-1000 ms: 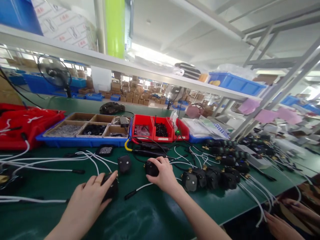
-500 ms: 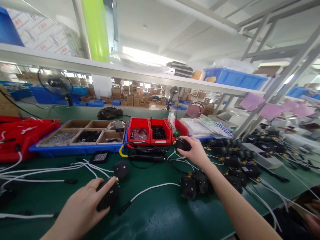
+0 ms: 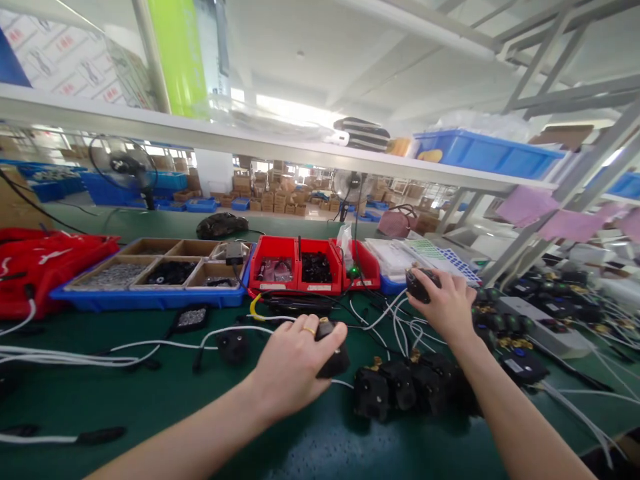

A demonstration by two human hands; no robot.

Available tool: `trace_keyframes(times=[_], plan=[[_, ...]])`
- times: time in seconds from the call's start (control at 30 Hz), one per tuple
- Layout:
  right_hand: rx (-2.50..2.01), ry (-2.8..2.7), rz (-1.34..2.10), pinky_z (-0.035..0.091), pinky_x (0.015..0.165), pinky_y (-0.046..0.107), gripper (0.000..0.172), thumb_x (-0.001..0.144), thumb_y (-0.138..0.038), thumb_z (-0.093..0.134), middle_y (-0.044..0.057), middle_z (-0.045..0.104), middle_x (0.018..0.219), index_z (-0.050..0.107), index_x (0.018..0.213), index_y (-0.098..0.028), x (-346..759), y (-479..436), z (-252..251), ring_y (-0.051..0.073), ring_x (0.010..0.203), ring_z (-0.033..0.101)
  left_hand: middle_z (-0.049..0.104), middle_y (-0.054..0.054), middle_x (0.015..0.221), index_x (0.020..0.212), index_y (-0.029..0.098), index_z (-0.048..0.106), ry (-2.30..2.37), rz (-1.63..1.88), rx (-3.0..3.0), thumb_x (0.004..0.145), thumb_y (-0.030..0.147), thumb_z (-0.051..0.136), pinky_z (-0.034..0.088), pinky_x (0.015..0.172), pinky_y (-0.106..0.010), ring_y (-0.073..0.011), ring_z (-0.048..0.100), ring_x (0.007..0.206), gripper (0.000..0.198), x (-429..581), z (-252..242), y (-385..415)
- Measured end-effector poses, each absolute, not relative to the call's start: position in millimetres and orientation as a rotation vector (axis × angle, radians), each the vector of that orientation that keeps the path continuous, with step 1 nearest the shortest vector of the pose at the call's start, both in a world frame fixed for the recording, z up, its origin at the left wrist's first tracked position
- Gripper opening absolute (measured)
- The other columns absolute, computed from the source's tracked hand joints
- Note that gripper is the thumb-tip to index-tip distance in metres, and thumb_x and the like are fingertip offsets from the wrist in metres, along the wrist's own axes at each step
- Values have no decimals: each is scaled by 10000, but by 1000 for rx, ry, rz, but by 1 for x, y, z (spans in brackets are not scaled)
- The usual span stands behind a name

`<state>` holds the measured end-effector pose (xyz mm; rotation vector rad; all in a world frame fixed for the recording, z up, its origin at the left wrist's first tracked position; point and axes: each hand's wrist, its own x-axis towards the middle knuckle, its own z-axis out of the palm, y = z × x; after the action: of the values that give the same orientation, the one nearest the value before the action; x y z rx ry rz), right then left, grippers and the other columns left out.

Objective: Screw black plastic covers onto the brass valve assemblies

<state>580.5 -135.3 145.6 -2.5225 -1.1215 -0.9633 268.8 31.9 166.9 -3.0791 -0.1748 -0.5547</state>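
Observation:
My left hand (image 3: 295, 360), with a ring on one finger, is closed round a black box-shaped part (image 3: 334, 353) above the green table, left of a row of similar black units (image 3: 371, 393). Farther right, my right hand (image 3: 447, 300) grips another black part (image 3: 423, 285) between thumb and fingers, in front of the papers. White cables (image 3: 400, 320) lie on the table between and below the hands. Another black unit (image 3: 233, 345) rests to the left of my left hand, beside a white cable.
Red bins (image 3: 320, 288) and a blue tray of divided compartments (image 3: 150, 301) stand along the back. At right, a grey device (image 3: 550, 327) lies among black units and cables. A shelf (image 3: 280, 148) crosses above the table.
My left hand has moved right and slightly up, carrying a black part away from the left side. My right hand has moved right with its black part. The view has shifted slightly.

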Motion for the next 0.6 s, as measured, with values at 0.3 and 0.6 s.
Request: trace_keyframes(times=[0.3,0.6], plan=[[-2604,-1386,-637,456,775,426,501,794,-373,687,88,570,1223,597,1284,-327,597,-164,89,314,1064,513,616,-169,1140,1362,261,437,-163,-421,-3186,797,427,666,512,746,-396,-323,606,1032,632,376,98,1],[-2603,-1529,-219,476,909,487,513,844,-352,693,98,496,1297,533,1324,-266,612,-156,79,302,1187,470,592,-179,1154,1368,210,422,-204,-426,-3170,775,318,712,474,789,-400,-313,572,1047,669,441,77,-11]])
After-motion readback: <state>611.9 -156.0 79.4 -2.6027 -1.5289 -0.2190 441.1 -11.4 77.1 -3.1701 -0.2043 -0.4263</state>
